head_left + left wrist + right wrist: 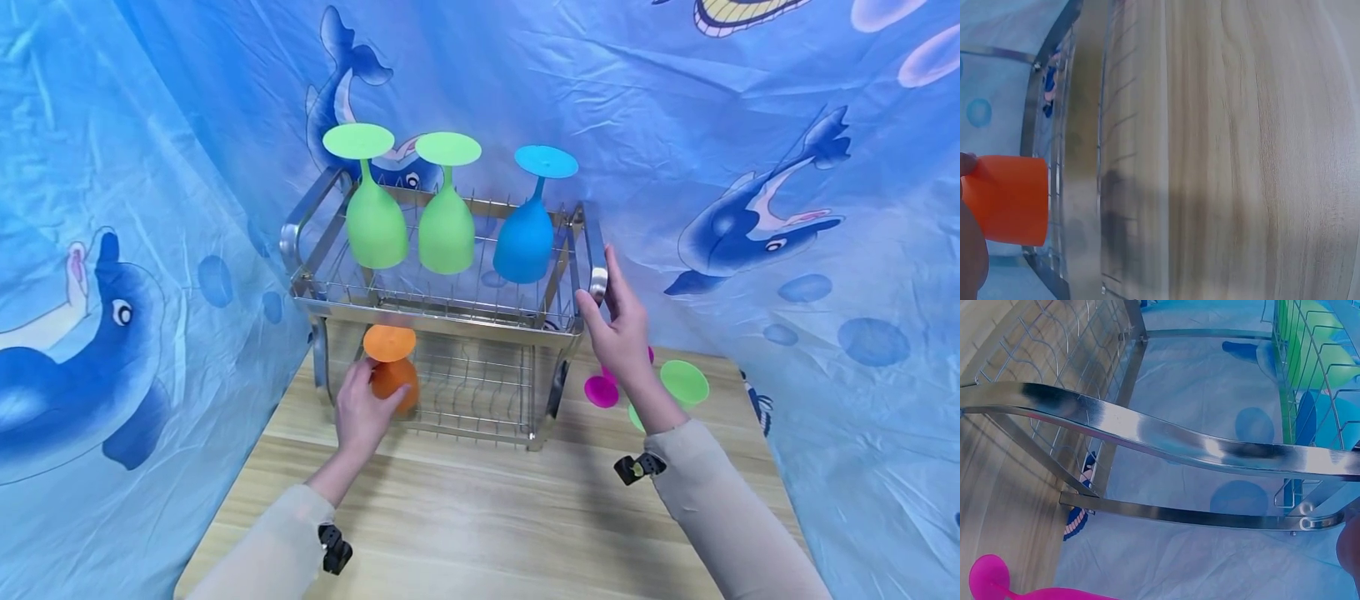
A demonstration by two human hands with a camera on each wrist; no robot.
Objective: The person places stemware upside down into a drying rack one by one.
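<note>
My left hand (363, 412) grips the bowl of an orange plastic goblet (397, 383), held upside down with its foot on top, at the left of the dish rack's lower tier. In the left wrist view, the goblet's rim (1045, 200) faces the lower wire shelf. My right hand (622, 333) holds the right end of the metal dish rack (450, 317), thumb in front and fingers along the outer side. On the upper tier, two green goblets (377, 225) and a blue goblet (525, 242) stand upside down.
On the wooden table (465, 517) right of the rack, partly behind my right arm, lie a pink goblet (602, 391) and a green one (684, 382). Blue cloth (825, 333) printed with dolphins hangs close behind the rack and at both sides.
</note>
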